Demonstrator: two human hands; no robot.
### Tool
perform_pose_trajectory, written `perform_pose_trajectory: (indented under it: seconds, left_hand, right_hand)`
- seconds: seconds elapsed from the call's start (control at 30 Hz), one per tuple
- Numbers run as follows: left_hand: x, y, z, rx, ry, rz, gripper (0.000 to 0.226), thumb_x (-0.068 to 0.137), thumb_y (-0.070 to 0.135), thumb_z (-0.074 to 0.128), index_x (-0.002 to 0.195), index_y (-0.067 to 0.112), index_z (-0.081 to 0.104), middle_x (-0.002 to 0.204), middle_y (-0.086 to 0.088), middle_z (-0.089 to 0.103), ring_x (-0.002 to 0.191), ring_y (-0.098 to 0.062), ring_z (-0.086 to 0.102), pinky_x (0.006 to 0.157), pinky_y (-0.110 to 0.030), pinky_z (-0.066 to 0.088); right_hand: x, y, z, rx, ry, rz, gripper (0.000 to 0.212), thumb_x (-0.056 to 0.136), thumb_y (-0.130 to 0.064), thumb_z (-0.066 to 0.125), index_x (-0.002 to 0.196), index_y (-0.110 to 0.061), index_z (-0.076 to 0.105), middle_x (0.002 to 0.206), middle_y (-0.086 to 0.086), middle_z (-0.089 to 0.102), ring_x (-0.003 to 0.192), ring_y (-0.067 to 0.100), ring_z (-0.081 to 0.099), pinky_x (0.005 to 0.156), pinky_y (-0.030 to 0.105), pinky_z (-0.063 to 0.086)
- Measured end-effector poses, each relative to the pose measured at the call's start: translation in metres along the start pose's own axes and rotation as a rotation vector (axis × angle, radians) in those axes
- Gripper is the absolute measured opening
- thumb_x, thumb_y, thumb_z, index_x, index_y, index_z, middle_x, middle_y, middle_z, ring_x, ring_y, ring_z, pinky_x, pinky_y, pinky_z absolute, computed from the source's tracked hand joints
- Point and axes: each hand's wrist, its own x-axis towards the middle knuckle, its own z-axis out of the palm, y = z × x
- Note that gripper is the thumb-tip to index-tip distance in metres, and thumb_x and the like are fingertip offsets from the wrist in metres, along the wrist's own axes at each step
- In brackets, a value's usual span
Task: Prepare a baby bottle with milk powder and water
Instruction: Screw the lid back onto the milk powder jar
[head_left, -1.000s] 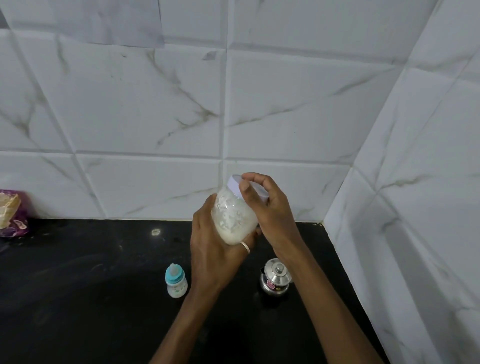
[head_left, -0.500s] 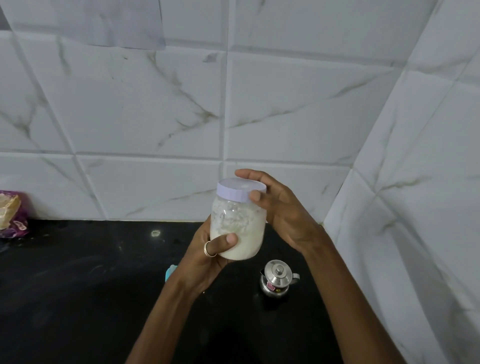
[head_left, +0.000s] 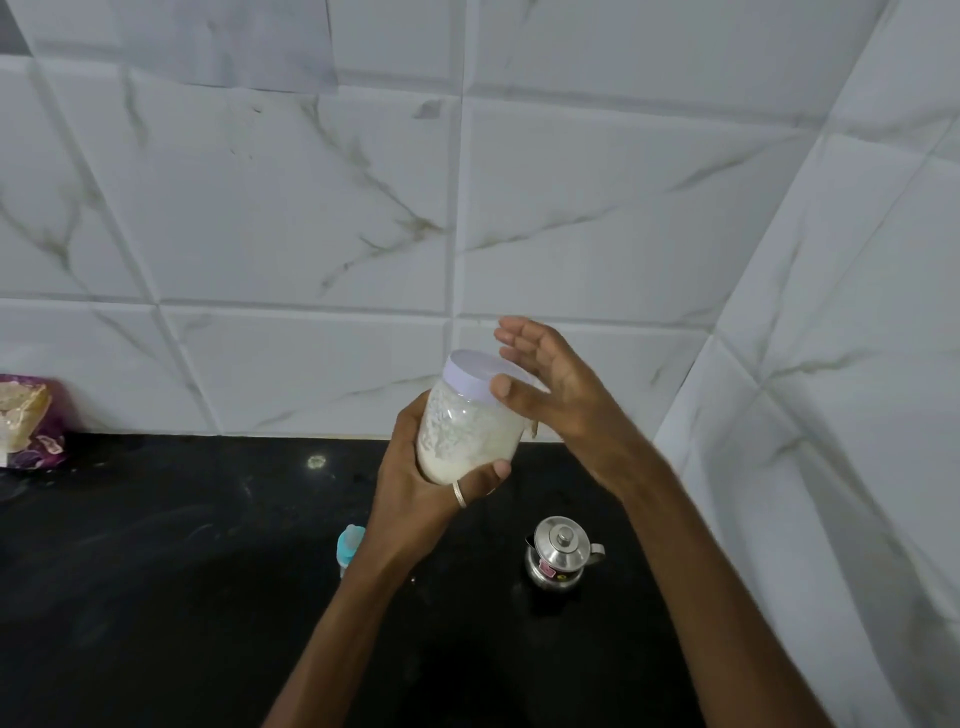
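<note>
My left hand (head_left: 415, 493) grips a clear jar of white milk powder (head_left: 467, 431) from below and lifts it above the counter, tilted slightly to the right. Its pale lilac lid (head_left: 478, 376) is on. My right hand (head_left: 550, 379) is beside the lid with the fingers spread and straight; the thumb touches the lid's edge. A small baby bottle with a teal top (head_left: 349, 545) stands on the black counter, mostly hidden behind my left wrist. A small steel lidded pot (head_left: 558, 553) stands to its right.
The black counter (head_left: 156, 571) runs to a white marble-tiled back wall and a side wall on the right. A purple food packet (head_left: 28, 421) leans against the wall at the far left.
My right hand has let go of the lid and its fingers have opened out. The jar has tilted a little to the right in my left hand.
</note>
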Motion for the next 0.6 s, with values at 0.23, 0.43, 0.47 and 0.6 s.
perform_pose_trajectory:
  seconds: [0.23,0.43,0.47,0.6]
  left_hand:
    - [-0.001,-0.004,-0.002,0.066,-0.062,0.006,0.094,0.058,0.047,0.087,0.142,0.034,0.046,0.133,0.016,0.061,0.12,-0.005,0.062,0.088,-0.028,0.06]
    - [0.0,-0.007,0.0,0.065,-0.058,0.002,0.098,0.056,0.047,0.088,0.143,0.033,0.045,0.134,0.014,0.062,0.122,-0.008,0.062,0.092,-0.035,0.061]
    - [0.001,-0.008,0.0,0.062,-0.055,0.002,0.097,0.056,0.047,0.088,0.142,0.035,0.045,0.132,0.017,0.062,0.122,-0.006,0.062,0.091,-0.032,0.061]
    - [0.0,-0.009,-0.004,0.076,-0.018,0.006,0.098,0.055,0.048,0.088,0.141,0.036,0.044,0.131,0.019,0.062,0.12,0.0,0.061,0.091,-0.028,0.06]
  right_hand:
    - [0.025,-0.068,-0.046,-0.559,-0.612,-0.075,0.084,0.087,-0.021,0.083,0.153,-0.047,0.039,0.161,-0.03,0.032,0.149,-0.007,0.027,0.118,0.035,0.038]
    - [0.042,-0.075,-0.041,-0.739,-0.747,-0.037,0.07,0.091,-0.013,0.076,0.147,-0.046,0.051,0.165,-0.021,0.031,0.152,0.004,0.027,0.119,0.035,0.037]
    - [0.044,-0.072,-0.041,-0.734,-0.73,-0.043,0.065,0.092,-0.016,0.076,0.145,-0.046,0.053,0.164,-0.021,0.034,0.15,0.004,0.03,0.116,0.031,0.036]
    - [0.039,-0.062,-0.034,-0.671,-0.602,-0.037,0.052,0.091,-0.031,0.078,0.137,-0.049,0.06,0.153,-0.025,0.048,0.141,-0.001,0.042,0.103,0.02,0.041]
